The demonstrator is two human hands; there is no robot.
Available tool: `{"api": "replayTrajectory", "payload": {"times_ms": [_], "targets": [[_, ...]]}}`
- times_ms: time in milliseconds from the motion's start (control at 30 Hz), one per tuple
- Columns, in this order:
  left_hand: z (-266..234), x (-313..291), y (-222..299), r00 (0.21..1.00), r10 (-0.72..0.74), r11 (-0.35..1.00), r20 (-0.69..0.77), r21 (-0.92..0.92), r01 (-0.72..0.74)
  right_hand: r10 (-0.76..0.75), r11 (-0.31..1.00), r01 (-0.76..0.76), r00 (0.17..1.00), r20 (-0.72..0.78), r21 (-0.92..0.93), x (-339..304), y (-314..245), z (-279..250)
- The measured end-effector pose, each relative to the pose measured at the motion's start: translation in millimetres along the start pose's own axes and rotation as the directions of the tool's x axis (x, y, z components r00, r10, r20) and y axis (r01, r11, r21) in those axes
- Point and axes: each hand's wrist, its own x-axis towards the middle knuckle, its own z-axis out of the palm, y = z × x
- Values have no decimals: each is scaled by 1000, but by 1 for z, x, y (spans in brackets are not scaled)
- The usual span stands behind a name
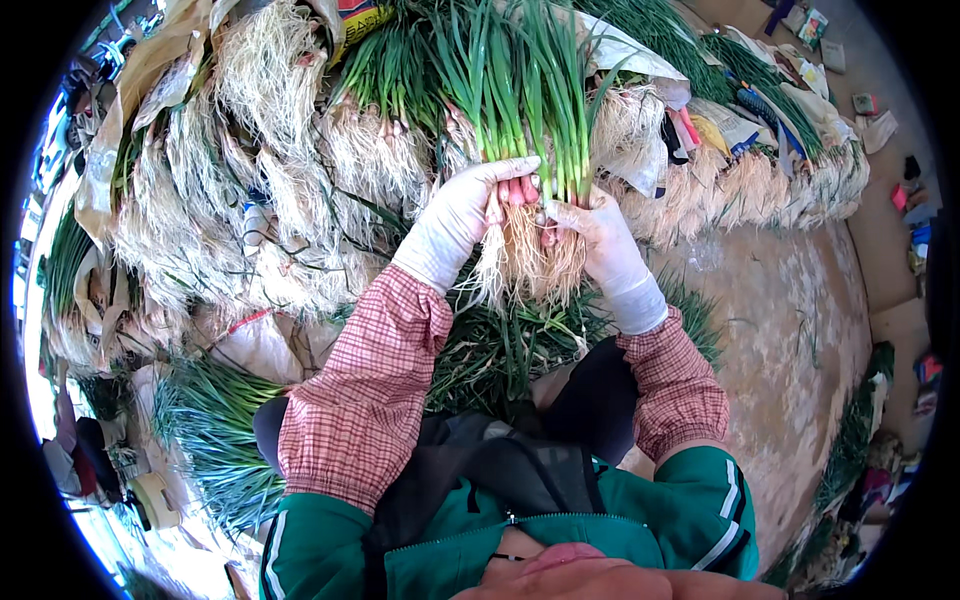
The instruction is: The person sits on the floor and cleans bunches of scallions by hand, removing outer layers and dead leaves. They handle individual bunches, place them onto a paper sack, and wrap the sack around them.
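Note:
Between my hands is an upright bunch of spring onions (520, 115), its long green leaves pointing away from me. Reddish bulbs show at the grip, and pale tan roots hang down toward me. My left hand (452, 222), in a whitish glove, is closed round the bunch's left side with the thumb laid across the stems. On the other side my right hand (606, 240), gloved too, holds the stems just above the roots. Some fingers of both hands are hidden behind the bunch.
Heaped spring onions (370, 150) with root ends toward me line the far side, partly under sheeting (110, 160). Another row (740, 190) lies at far right. Cut green leaves (520, 350) cover the ground before my knees; a leafy pile (215, 430) sits left. Brown floor (770, 330) extends right.

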Motion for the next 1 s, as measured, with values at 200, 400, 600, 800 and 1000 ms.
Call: {"api": "replayTrajectory", "payload": {"times_ms": [200, 400, 600, 800, 1000], "targets": [[10, 1, -17, 996, -65, 985, -56, -161, 55, 50, 998, -49, 999, -13, 47, -13, 13, -6], [-3, 25, -35, 998, -25, 978, -56, -207, 13, -24, 996, 36, 989, -147, 85, -15, 17, 0], [-8, 20, -18, 984, 35, 997, -175, -67, -47, 55, 998, -44, 967, -248, 50, -4, 7, -10], [-46, -8, 3, 983, 68, 991, -170, 125, -47, -66, 987, 101, 967, -245, 129, 21, 13, -47], [-50, -8, -13, 993, -60, 998, 100, 22, 58, 0, 948, 10, 1000, -31, 317, 6, 15, -15]]}}
